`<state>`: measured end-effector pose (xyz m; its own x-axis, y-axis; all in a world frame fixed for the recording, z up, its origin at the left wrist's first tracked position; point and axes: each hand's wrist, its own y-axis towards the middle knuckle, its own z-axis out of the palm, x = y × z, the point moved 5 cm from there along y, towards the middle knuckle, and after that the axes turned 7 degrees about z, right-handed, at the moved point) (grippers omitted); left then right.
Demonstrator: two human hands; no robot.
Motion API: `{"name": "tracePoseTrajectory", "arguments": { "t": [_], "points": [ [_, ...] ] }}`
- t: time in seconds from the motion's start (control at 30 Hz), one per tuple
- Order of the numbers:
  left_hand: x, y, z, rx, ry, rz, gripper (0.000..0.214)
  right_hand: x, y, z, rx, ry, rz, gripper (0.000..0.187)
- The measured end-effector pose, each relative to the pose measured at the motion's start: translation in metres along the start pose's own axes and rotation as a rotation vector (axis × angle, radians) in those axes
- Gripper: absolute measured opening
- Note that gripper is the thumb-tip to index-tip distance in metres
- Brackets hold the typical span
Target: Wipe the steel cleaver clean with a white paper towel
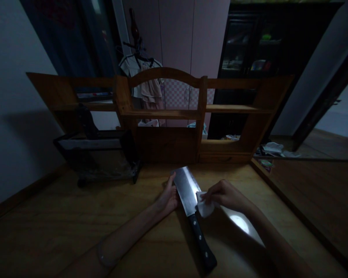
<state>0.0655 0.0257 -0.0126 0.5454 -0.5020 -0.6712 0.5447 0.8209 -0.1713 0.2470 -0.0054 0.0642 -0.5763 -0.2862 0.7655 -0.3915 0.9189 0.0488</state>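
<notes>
One cleaver [188, 191], blade upper and handle lower, lay at the centre, above or on the wooden surface [75, 227]; contact below could not be told. Three pale rivets showed on its single black handle. Two bare hands were at it: the left hand [168, 199] gripped the blade along its left edge, thumb near the far corner, the other fingers partly hidden behind the steel; the right hand [224, 195] had its fingers closed on one white cloth [205, 204], held against the blade's right edge, whether paper or fabric unclear. One thin band [101, 255] circled the left forearm; both forearms were cut off by the frame. One bright patch of light lay under the right wrist. To the left stood one black-framed box [98, 158], its contents hidden, with one dark upright object [87, 119] at its top, too dim to identify. Behind ran one wooden shelf unit [165, 114] in three bays, its middle bay arched. Beyond it, partly covered, hung at least two garments [150, 90] on one stand [135, 29]. One dark cabinet [237, 23] held items lost in shadow.
</notes>
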Motion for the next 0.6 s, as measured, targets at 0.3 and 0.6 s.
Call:
{"name": "tracePoseTrajectory", "arguments": {
  "t": [0.3, 0.6],
  "points": [
    [-0.002, -0.002, 0.011, 0.022, -0.07, 0.008, 0.071, 0.002, 0.014, 0.034, 0.006, 0.145, -0.161, 0.041],
    [0.001, 0.002, 0.001, 0.043, -0.031, 0.01, 0.074, 0.01, 0.01, 0.048, 0.167, 0.051, -0.287, 0.043]
  ]
}}
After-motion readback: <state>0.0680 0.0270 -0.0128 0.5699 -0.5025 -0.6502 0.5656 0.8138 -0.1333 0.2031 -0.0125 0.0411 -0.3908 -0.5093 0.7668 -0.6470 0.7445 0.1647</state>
